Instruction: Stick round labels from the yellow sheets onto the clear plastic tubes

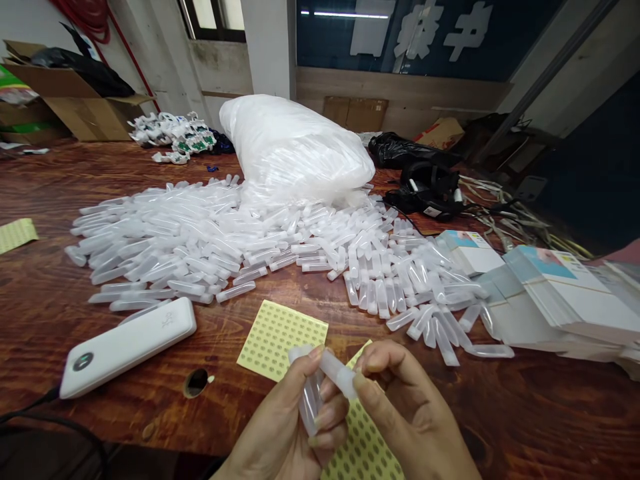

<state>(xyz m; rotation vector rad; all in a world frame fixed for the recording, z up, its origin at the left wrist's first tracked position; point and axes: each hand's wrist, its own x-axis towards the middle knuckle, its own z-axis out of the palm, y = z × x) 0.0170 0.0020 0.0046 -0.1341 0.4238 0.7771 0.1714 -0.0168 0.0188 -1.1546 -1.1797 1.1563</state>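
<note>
My left hand (285, 413) is closed around a few translucent plastic tubes (311, 405). One more plastic tube (336, 371) sticks out between its thumb and fingers, pointing right. At that tube's right end, my right hand (417, 407) pinches with thumb and forefinger. A yellow sheet of small round stickers (283, 333) lies just beyond my left hand, and a second sticker sheet (367, 443) is partly covered by both hands. Past them spreads a large heap of similar tubes (165, 233) on the wooden table.
A big white plastic bag (300, 143) stands behind the heap. To the left is a white power bank (130, 347) with a cable, near a hole (195, 382) in the tabletop. Banded stacks of printed cards (565, 287) sit at right, with black headgear (427, 190) behind.
</note>
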